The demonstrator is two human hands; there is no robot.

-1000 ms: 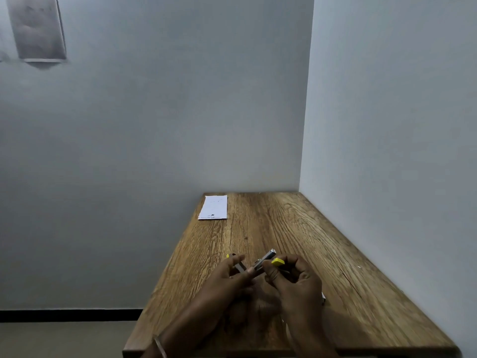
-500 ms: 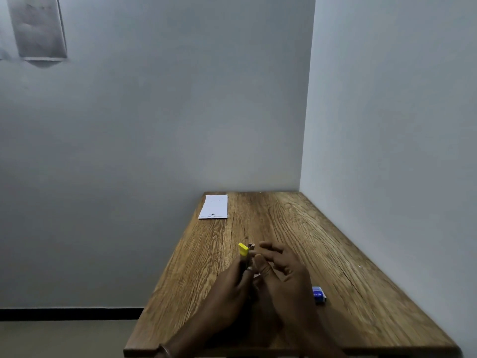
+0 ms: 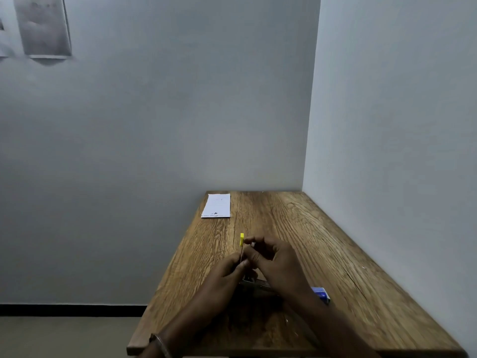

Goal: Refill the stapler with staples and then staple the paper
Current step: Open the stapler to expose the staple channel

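Observation:
A small metal stapler (image 3: 254,283) lies low between my hands, mostly hidden by them. Its thin pusher rod with a yellow tip (image 3: 241,238) stands upright, pinched near its base by my left hand (image 3: 227,272). My right hand (image 3: 277,262) is just right of the rod, its fingertips closed on a tiny grey metal piece (image 3: 253,244) that looks like staples. A blue staple box (image 3: 320,294) sits on the table beside my right wrist. The white paper (image 3: 216,205) lies flat at the far left corner of the table.
The wooden table (image 3: 335,254) fits into a corner, with a wall along its right side and another behind it. Its left edge drops to the floor. Bare wood separates my hands from the paper.
The hands have parted slightly. The yellow-tipped rod went from lying between the fingers to standing upright in my left hand. The blue staple box came into view beside my right wrist.

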